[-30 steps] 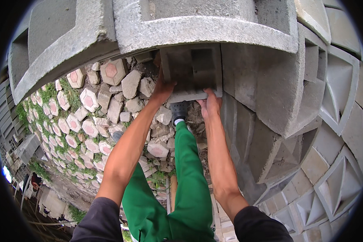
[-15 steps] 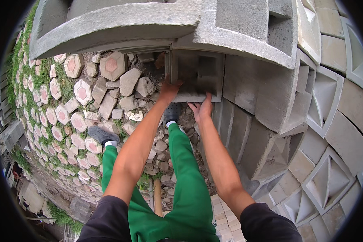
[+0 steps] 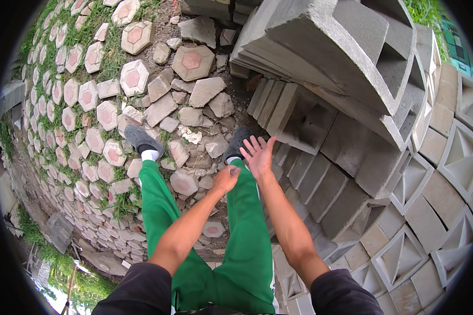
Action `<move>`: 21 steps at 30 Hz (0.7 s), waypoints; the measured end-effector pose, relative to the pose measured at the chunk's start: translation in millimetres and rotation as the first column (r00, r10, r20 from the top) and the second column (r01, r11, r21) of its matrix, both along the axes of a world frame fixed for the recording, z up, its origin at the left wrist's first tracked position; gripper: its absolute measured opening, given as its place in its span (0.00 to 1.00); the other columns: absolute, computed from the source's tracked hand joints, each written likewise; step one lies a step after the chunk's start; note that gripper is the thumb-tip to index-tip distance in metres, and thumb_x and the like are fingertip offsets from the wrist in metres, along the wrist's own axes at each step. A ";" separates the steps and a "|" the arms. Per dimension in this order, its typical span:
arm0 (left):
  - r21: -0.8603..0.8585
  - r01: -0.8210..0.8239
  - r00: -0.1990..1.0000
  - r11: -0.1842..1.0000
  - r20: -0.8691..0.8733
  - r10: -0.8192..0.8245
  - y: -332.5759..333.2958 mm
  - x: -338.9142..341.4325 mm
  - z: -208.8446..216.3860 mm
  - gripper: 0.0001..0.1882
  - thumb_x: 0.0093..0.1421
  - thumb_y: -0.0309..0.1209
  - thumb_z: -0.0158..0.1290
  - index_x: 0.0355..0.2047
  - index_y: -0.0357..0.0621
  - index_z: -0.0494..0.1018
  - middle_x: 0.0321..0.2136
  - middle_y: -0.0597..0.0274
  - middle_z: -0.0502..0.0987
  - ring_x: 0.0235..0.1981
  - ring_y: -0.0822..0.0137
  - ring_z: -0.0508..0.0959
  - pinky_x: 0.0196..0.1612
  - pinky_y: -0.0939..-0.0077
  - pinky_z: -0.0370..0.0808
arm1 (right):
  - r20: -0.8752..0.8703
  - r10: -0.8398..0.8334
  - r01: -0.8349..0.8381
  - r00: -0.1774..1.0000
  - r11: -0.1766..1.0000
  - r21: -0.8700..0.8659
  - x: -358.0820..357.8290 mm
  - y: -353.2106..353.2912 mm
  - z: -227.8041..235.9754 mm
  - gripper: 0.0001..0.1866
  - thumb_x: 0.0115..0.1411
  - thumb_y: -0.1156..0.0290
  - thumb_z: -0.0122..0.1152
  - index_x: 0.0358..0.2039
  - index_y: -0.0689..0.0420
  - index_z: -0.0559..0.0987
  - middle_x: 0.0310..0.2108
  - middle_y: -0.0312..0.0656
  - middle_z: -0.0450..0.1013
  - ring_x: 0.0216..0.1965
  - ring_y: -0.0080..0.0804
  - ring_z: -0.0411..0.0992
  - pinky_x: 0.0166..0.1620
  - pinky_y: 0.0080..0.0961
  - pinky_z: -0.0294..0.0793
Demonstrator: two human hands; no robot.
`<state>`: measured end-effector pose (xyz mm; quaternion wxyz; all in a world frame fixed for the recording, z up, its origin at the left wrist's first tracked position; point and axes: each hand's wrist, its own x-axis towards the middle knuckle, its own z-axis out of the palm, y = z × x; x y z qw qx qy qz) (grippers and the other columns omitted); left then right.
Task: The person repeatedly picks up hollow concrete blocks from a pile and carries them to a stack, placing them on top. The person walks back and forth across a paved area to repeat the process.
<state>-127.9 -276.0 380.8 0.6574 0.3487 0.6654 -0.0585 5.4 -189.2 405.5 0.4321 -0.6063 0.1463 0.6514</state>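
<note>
My right hand (image 3: 260,158) is raised palm up with its fingers spread, and it holds nothing. Just left of it, over my green trouser leg, my left hand (image 3: 226,179) has its fingers curled in, with no object showing in it. Beyond both hands, a grey concrete block (image 3: 306,118) with a recessed face stands against a row of similar upright slabs (image 3: 270,102). Neither hand touches the block; the right fingertips are the nearest to it.
Large stacked concrete blocks (image 3: 320,50) overhang at the upper right, and patterned blocks (image 3: 399,262) fill the right side. Broken stones (image 3: 207,92) lie around my clogs (image 3: 141,137). Hexagonal pavers (image 3: 135,79) with grass between them cover the ground at left.
Both hands have come off the concrete block and drawn back toward me. The right hand has turned palm up and the left has curled. The view has shifted, showing more of the stack.
</note>
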 end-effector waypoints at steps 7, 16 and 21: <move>0.035 -0.121 0.992 0.992 -0.043 0.123 -45.5 -88.6 22.3 0.09 0.49 0.33 0.59 0.31 0.48 0.77 0.29 0.59 0.80 0.31 0.61 0.79 0.35 0.67 0.74 | 0.004 0.646 -0.636 0.763 0.752 -0.174 -82.2 -40.0 6.4 0.13 0.60 0.61 0.58 0.38 0.58 0.75 0.32 0.37 0.74 0.35 0.26 0.72 0.40 0.26 0.74; -0.041 -0.352 0.936 0.935 -0.044 0.350 -9.4 -202.9 63.0 0.19 0.39 0.45 0.65 0.23 0.43 0.75 0.23 0.58 0.78 0.27 0.62 0.78 0.32 0.68 0.73 | 0.016 0.860 -0.840 0.510 0.502 -0.208 -211.7 -42.0 25.1 0.16 0.59 0.56 0.60 0.24 0.55 0.73 0.18 0.32 0.68 0.22 0.23 0.68 0.27 0.21 0.65; 0.034 -0.468 0.884 0.883 0.001 0.468 -24.1 -267.4 85.2 0.21 0.38 0.45 0.67 0.21 0.41 0.74 0.20 0.59 0.77 0.22 0.66 0.76 0.28 0.71 0.72 | 0.053 0.870 -0.836 0.491 0.487 -0.251 -287.0 -25.3 70.9 0.21 0.64 0.52 0.50 0.26 0.58 0.73 0.19 0.35 0.68 0.22 0.27 0.69 0.28 0.24 0.70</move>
